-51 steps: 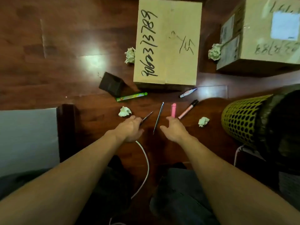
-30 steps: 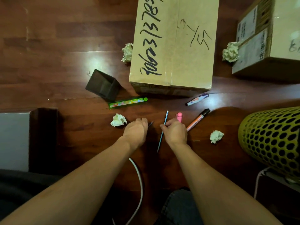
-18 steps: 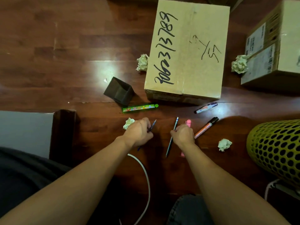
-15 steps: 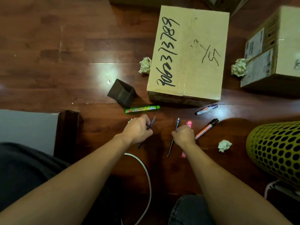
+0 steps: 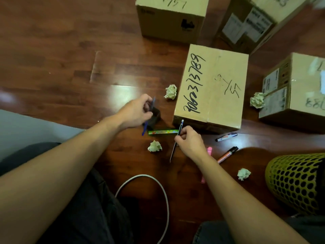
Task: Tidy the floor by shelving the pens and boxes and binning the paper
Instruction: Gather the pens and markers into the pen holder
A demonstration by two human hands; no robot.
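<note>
My left hand is shut on a blue pen and hangs over the small dark pen holder. My right hand grips a dark pencil, lifted off the floor. A green pen lies between both hands. On the floor to the right lie a pink marker, an orange marker and a white-and-purple marker. Crumpled paper balls sit at several spots. A cardboard box with handwritten numbers stands just beyond.
Three more cardboard boxes stand at the back, back right and right. A yellow-green mesh bin is at the lower right. A white cable loops by my knees. A grey surface is on the left.
Both hands have lifted their pens off the floor. My left hand moved up and away over the pen holder; my right hand moved up toward the green pen. The view tilted farther forward.
</note>
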